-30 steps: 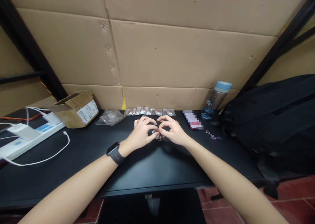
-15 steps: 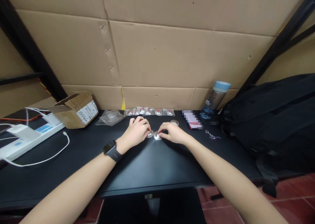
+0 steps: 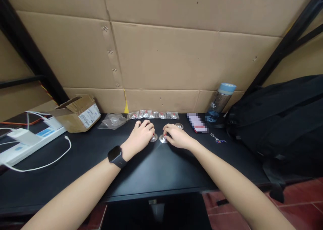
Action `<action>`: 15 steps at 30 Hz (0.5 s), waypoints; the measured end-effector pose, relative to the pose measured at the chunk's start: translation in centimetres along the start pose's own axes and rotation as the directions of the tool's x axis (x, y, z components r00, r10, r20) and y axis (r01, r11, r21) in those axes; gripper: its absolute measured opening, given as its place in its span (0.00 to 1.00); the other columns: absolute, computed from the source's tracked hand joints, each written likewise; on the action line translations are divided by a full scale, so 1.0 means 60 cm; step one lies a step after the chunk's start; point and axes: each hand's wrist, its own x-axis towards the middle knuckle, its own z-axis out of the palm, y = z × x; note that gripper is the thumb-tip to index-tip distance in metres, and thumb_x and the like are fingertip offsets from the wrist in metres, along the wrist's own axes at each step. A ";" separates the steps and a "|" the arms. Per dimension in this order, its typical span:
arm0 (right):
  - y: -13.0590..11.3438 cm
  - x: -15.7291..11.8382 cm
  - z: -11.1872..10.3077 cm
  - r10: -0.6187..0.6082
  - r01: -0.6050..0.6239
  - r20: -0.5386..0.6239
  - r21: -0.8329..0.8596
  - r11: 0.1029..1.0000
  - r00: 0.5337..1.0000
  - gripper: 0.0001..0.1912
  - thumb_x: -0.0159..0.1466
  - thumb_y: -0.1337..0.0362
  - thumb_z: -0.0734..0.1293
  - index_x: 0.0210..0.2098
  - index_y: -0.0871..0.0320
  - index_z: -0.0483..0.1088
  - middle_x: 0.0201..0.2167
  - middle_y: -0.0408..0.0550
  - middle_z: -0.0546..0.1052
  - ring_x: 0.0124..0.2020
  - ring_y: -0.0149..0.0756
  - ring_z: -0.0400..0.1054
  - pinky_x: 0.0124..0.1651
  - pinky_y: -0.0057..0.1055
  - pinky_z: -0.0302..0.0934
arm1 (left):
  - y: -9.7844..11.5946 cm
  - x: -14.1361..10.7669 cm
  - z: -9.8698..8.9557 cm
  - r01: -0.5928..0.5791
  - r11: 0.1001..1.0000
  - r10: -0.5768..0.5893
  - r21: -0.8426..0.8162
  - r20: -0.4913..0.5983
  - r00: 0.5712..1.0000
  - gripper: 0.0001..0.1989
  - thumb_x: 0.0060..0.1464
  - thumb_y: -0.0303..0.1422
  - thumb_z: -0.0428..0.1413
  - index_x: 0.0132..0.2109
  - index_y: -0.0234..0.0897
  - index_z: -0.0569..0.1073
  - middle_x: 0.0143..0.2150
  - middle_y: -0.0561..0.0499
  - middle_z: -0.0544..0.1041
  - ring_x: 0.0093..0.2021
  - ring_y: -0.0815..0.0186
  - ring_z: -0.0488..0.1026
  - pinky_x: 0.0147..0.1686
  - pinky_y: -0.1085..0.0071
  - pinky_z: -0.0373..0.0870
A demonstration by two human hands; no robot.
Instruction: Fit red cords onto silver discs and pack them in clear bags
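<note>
My left hand [image 3: 141,135] is curled over a small shiny metal disc [image 3: 154,138] on the black table, its thumb side at the disc's red top. Most of that disc is hidden beneath the fingers. With fingertips pinched, my right hand [image 3: 176,135] holds the red top of a second metal disc [image 3: 163,139], which has a wide flat rim. The two discs lie side by side with a narrow gap. Another metal disc [image 3: 179,126] rests just behind my right hand. Along the back are several similar discs in clear bags [image 3: 162,115].
Left of the hands are crumpled plastic bags [image 3: 112,121], an opened cardboard box [image 3: 78,115] and a white power strip [image 3: 32,144] with cables. To the right lie a blurred phone [image 3: 197,123], a keychain [image 3: 218,139], a blue-lidded bottle [image 3: 220,102] and a black backpack [image 3: 282,122].
My right hand and its disc have shifted slightly right, widening the gap between the two discs. My left hand stays almost in place, with the wrist turned a little.
</note>
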 end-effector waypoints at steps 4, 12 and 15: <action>-0.001 -0.002 -0.005 0.004 -0.004 -0.040 0.009 1.000 0.999 0.06 0.68 0.70 0.63 0.36 0.57 0.71 0.52 0.57 0.73 0.53 0.47 0.67 0.57 0.48 0.64 | -0.003 0.000 0.000 0.036 0.999 -0.036 -0.034 0.016 0.999 0.07 0.64 0.28 0.53 0.41 0.38 0.76 0.49 0.41 0.77 0.57 0.51 0.66 0.51 0.54 0.57; 0.006 0.003 -0.008 0.053 -0.047 -0.203 0.038 0.998 0.978 0.05 0.70 0.67 0.62 0.40 0.56 0.70 0.55 0.57 0.71 0.59 0.48 0.63 0.62 0.50 0.60 | -0.003 0.012 -0.006 0.202 0.964 -0.215 -0.173 -0.060 0.975 0.06 0.66 0.34 0.53 0.43 0.42 0.75 0.56 0.46 0.75 0.59 0.53 0.64 0.53 0.54 0.56; 0.008 0.005 -0.012 0.098 -0.075 -0.282 0.093 0.993 0.954 0.04 0.70 0.66 0.62 0.39 0.56 0.69 0.54 0.56 0.71 0.57 0.47 0.64 0.62 0.49 0.59 | -0.002 0.017 -0.004 0.325 0.896 -0.358 -0.302 -0.060 0.932 0.08 0.66 0.37 0.53 0.41 0.42 0.76 0.53 0.47 0.75 0.56 0.54 0.67 0.54 0.53 0.59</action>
